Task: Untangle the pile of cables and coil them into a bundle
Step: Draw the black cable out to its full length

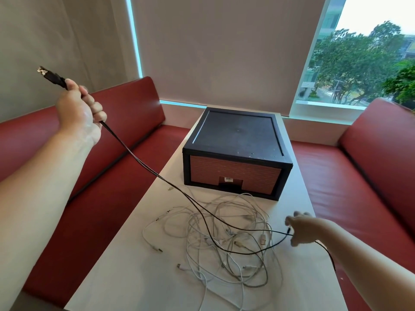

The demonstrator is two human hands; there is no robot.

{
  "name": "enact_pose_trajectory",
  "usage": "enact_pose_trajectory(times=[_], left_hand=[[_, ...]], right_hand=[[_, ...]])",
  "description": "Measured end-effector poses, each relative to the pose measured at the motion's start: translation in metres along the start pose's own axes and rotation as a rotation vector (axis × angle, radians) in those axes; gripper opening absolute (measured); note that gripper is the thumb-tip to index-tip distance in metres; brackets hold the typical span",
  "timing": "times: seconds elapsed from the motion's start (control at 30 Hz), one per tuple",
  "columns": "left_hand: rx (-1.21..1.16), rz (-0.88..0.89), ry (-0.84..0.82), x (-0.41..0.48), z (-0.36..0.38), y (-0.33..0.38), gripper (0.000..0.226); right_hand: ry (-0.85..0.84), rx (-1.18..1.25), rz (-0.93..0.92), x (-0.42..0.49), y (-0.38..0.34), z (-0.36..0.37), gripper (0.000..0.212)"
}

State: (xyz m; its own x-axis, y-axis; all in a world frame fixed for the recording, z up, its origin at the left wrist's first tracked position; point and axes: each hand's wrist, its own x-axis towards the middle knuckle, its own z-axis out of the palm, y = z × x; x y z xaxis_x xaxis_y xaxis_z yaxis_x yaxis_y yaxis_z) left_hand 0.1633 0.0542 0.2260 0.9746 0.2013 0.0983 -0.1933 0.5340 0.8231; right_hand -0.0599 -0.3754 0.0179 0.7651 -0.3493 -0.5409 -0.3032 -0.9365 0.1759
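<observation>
A tangled pile of white cables [226,241] lies on the white table [116,272] in front of me. A black cable [143,162] runs in two strands from the pile up to my left hand [78,108], raised high at the left. That hand grips the cable just below its USB plug [48,74], which sticks out above the fist. My right hand [303,227] hovers low at the pile's right edge and pinches the black cable's other stretch, which trails on past my forearm to the right.
A black drawer box [238,151] with a brick-patterned front stands on the table behind the pile. Red benches [359,176] flank the table on both sides. A window with lowered blinds [224,41] is at the back.
</observation>
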Motion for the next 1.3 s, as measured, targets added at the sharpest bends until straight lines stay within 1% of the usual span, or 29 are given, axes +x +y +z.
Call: enact_pose_trajectory(times=[0.1,0.2,0.23,0.27,0.3,0.33,0.37,0.4,0.47,0.5,0.57,0.63,0.73,0.8,0.83,0.9,0.97,1.13,1.3], left_hand=[[-0.027,-0.009,-0.006,-0.005,0.003,-0.001,0.045],[-0.054,-0.016,-0.011,-0.009,0.006,0.001,0.045],[-0.061,-0.016,-0.013,-0.010,0.006,0.001,0.045],[-0.069,-0.016,-0.014,-0.011,0.006,0.002,0.044],[-0.078,-0.017,-0.013,-0.012,0.006,0.002,0.044],[-0.087,-0.016,-0.012,-0.013,0.006,0.003,0.044],[-0.095,-0.015,-0.011,-0.014,0.006,0.003,0.044],[-0.099,-0.013,-0.010,-0.014,0.006,0.003,0.044],[-0.100,-0.008,-0.010,-0.014,0.005,0.005,0.044],[-0.101,-0.008,-0.009,-0.013,0.003,0.005,0.045],[-0.101,-0.011,-0.005,-0.010,-0.002,0.007,0.045],[-0.090,-0.012,0.002,-0.006,-0.008,0.008,0.045],[-0.064,-0.023,0.019,-0.002,-0.016,0.008,0.046],[-0.052,-0.032,0.025,0.000,-0.021,0.005,0.046],[-0.048,-0.036,0.024,0.001,-0.022,0.003,0.046],[-0.042,-0.039,0.019,0.002,-0.023,-0.001,0.046],[-0.039,-0.039,0.014,0.001,-0.023,-0.004,0.046],[-0.028,-0.036,0.029,-0.001,-0.017,-0.007,0.045],[-0.039,-0.030,0.045,0.002,-0.014,-0.006,0.046]], right_hand=[[0.102,0.131,-0.205,-0.004,-0.036,-0.017,0.062],[0.299,0.341,-0.453,-0.015,-0.083,-0.026,0.055],[0.365,0.394,-0.532,-0.021,-0.098,-0.028,0.058],[0.406,0.438,-0.598,-0.027,-0.114,-0.030,0.066],[0.424,0.477,-0.644,-0.032,-0.128,-0.032,0.074],[0.423,0.501,-0.660,-0.035,-0.140,-0.034,0.075],[0.426,0.507,-0.658,-0.035,-0.150,-0.035,0.069],[0.437,0.491,-0.649,-0.035,-0.158,-0.037,0.057],[0.483,0.438,-0.644,-0.034,-0.166,-0.039,0.025],[0.488,0.439,-0.640,-0.034,-0.167,-0.039,0.017],[0.464,0.513,-0.605,-0.034,-0.161,-0.039,0.020],[0.403,0.619,-0.546,-0.028,-0.147,-0.038,0.023],[0.268,0.873,-0.500,-0.019,-0.123,-0.035,0.032],[0.224,1.048,-0.482,-0.020,-0.108,-0.037,0.035],[0.219,1.095,-0.471,-0.024,-0.100,-0.040,0.035],[0.211,1.118,-0.445,-0.029,-0.086,-0.042,0.034],[0.208,1.085,-0.397,-0.028,-0.071,-0.042,0.035],[0.290,1.001,-0.242,-0.014,-0.038,-0.029,0.040],[0.226,0.999,-0.100,-0.006,-0.014,-0.012,0.038]])
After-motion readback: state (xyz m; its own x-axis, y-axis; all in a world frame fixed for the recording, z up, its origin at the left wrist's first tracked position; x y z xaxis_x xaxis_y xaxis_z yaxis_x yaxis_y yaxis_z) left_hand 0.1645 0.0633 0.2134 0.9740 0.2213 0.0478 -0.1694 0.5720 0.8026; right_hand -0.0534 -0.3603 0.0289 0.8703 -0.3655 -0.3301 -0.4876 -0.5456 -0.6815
